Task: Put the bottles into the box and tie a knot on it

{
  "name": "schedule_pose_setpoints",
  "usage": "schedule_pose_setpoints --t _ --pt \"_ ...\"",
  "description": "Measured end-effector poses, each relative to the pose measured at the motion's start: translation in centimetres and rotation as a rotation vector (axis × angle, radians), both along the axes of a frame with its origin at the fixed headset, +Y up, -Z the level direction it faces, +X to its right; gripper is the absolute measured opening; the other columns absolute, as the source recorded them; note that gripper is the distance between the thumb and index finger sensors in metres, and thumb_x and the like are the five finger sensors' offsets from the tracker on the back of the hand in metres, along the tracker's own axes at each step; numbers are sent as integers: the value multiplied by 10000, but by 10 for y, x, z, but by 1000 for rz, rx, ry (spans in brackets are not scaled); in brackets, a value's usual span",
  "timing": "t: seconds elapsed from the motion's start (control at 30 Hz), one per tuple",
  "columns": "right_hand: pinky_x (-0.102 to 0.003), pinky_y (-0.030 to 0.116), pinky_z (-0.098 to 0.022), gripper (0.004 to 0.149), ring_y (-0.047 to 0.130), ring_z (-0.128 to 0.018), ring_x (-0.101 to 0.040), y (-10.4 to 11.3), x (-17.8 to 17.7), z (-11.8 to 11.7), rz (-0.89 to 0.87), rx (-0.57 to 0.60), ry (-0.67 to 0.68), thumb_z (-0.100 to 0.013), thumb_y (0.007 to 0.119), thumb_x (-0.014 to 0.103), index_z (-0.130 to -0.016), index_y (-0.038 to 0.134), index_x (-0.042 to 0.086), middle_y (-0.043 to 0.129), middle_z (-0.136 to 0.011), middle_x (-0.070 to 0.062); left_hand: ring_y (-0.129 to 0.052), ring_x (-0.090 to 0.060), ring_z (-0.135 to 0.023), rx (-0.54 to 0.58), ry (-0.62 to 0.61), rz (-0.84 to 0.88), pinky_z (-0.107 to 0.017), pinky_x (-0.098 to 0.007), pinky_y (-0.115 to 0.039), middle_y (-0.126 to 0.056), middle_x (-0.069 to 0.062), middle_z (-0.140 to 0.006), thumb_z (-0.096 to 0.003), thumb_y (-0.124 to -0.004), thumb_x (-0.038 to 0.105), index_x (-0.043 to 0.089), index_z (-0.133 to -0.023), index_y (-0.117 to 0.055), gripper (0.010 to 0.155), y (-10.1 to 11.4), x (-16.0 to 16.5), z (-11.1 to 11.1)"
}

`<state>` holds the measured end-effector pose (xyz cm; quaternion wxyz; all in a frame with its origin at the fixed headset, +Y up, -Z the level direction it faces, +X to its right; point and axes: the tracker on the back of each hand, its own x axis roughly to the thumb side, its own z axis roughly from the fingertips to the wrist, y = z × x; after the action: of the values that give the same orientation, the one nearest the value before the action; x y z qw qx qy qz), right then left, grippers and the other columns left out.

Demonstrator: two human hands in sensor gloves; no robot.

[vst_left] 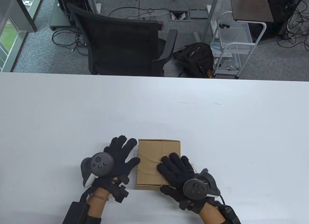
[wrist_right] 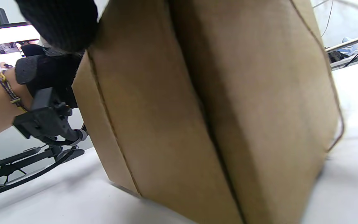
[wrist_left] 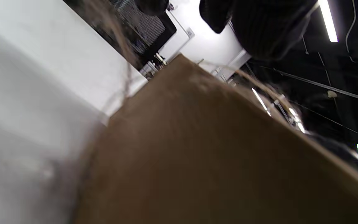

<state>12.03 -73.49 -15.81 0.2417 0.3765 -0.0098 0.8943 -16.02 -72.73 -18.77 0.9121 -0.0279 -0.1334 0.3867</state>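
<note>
A closed brown cardboard box [vst_left: 154, 158] lies on the white table [vst_left: 217, 127] near its front edge. Thin twine [vst_left: 163, 146] runs around the box lengthways and crossways. My left hand [vst_left: 120, 156] lies spread on the table beside the box's left side, its thumb touching the box's edge. My right hand [vst_left: 173, 168] rests flat on the box's near right corner, thumb at the front side. The left wrist view is filled by the box [wrist_left: 213, 155] and shows twine [wrist_left: 259, 85]. The right wrist view shows the box [wrist_right: 228, 109] and twine [wrist_right: 331, 87] close up. No bottles are visible.
Beyond the table's far edge stand a black office chair [vst_left: 125, 40], a dark backpack [vst_left: 195, 57] and a white wire cart [vst_left: 231, 45] on the carpet. A black pack [vst_left: 74, 212] sits at my left forearm.
</note>
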Motion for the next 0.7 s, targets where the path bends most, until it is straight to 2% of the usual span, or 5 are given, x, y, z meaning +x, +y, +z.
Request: schedule_pose_setpoints --t 0.13,0.3,0.43,0.53,0.7 --pt "-687 238 -673 730 286 -1028 -426 0 3 -1 -62 -26 5 -470 734 517 -1079 560 153 451 -1158 -103 -353 -631 -1122 70 -2 -133 -679 -840 -332 -455 -264 -1274 -514 -831 449 290 -1083 -738 599 -2 18 2" --pt "-731 220 -656 695 297 -1017 -481 12 22 -6 -295 -87 -14 -460 806 473 -1085 582 266 436 -1157 -194 -499 -594 -1113 127 16 -126 -675 -844 -377 -610 -214 -1209 -505 -861 392 256 -947 -840 463 0 17 5" --pt "-790 301 -632 737 346 -991 -555 19 57 -17 -497 -146 -165 -446 834 245 -1099 495 289 439 -1149 -228 -522 -588 -1106 146 17 -146 -673 -843 -385 -624 -221 -1193 -508 -854 390 241 -950 -829 467 -1 18 8" --pt "-807 385 -635 774 393 -974 -604 12 70 -20 -467 -216 -230 -408 808 61 -1089 507 272 438 -1141 -260 -524 -586 -1105 150 21 -160 -673 -842 -387 -623 -225 -1189 -512 -851 385 234 -950 -825 464 -1 20 8" --pt "-736 567 -614 761 585 -918 -580 -1 59 -30 -266 -153 -298 -401 842 73 -1075 538 249 605 -1076 -279 -532 -585 -1102 152 4 -155 -672 -843 -387 -618 -227 -1189 -514 -845 383 231 -949 -817 462 -2 23 9"
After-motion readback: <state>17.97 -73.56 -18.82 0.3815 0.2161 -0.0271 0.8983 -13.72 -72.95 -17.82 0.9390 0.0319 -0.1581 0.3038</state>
